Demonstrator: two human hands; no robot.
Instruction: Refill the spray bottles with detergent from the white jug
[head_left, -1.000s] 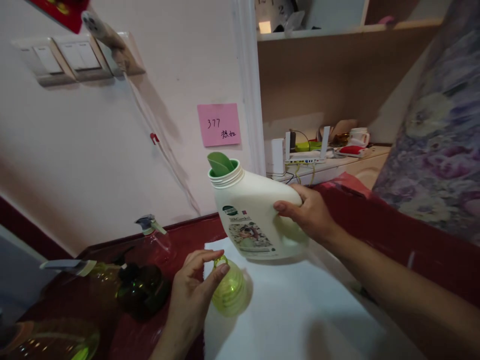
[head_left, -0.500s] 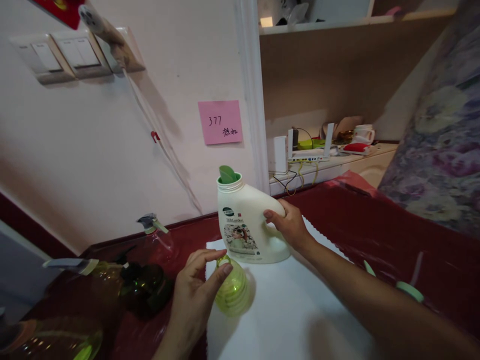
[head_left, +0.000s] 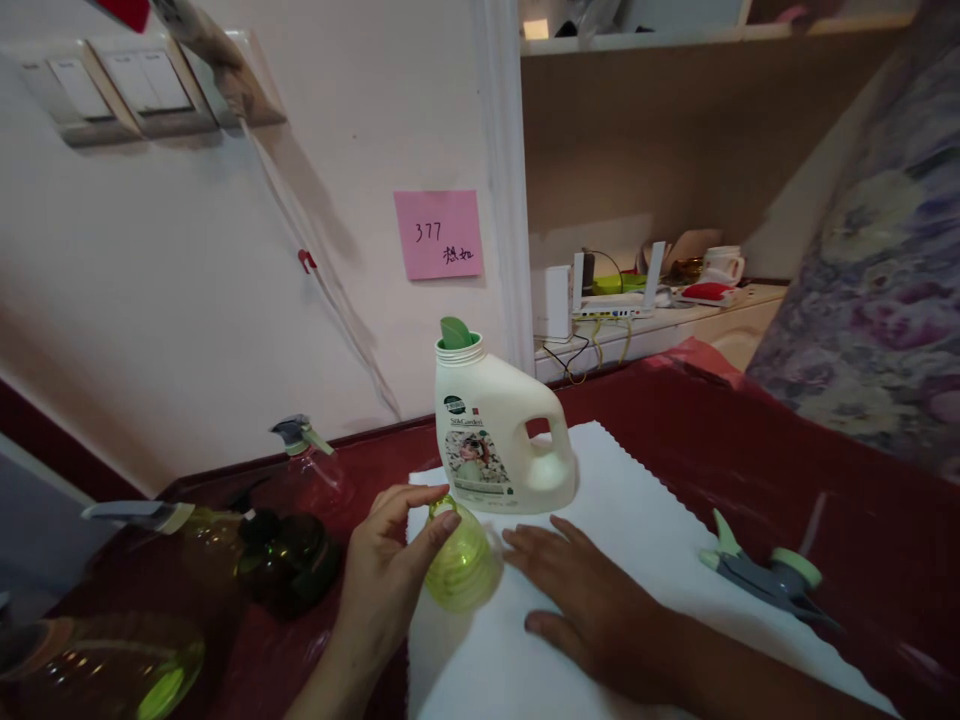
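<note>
Green bottle (head_left: 463, 565) between left hand (head_left: 382, 590) fingers (head_left: 442, 524)

Domestic interior, a lived-in home. Evidence: a bank of wall switches (head_left: 112, 90) on a painted wall, with a pink sticky note (head_left: 439, 234) bearing handwriting stuck beside a door frame. A wooden shelf unit (head_left: 675, 140) behind holds a router (head_left: 611, 300), trailing cables and a mug (head_left: 724, 265). Floral fabric (head_left: 877, 270) hangs at right. The desk (head_left: 750, 430) has a red covering, carrying a detergent jug (head_left: 487, 430) and spray bottles (head_left: 300, 470).
</note>
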